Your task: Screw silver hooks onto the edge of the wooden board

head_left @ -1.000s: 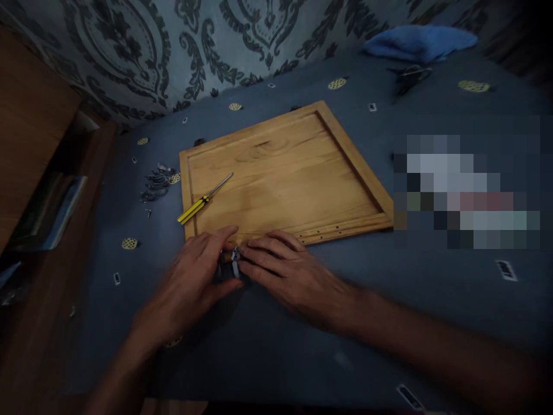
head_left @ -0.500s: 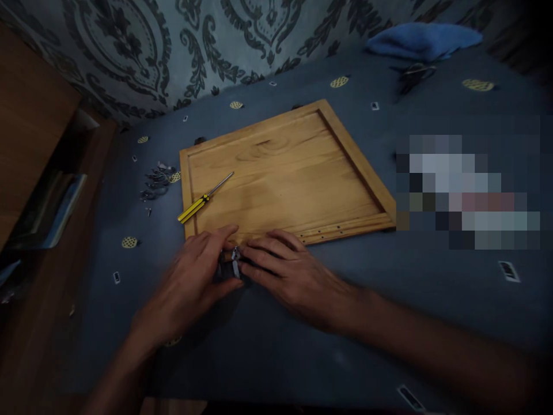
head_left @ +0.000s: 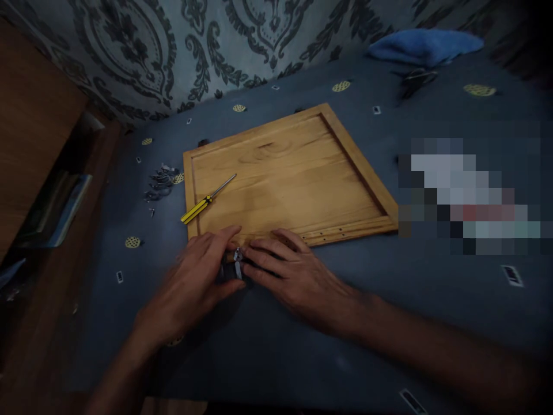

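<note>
A wooden panel (head_left: 298,173) with a raised frame lies flat on a dark blue patterned cloth (head_left: 302,334). My left hand (head_left: 194,285) and my right hand (head_left: 294,274) meet at the panel's near edge, fingers pinched together on a small metal fitting (head_left: 237,262) held against that edge. A yellow-and-black screwdriver (head_left: 206,200) rests on the panel's left part, just beyond my left fingers. A row of small holes (head_left: 328,233) shows along the near edge, right of my right hand.
A heap of small metal fittings (head_left: 159,183) lies left of the panel. A blue towel (head_left: 425,45) and a dark tool (head_left: 415,78) sit at the far right. A wooden cabinet (head_left: 30,132) with books stands at the left.
Both hands stay on the metal fitting at the panel's edge. Only the view has shifted slightly.
</note>
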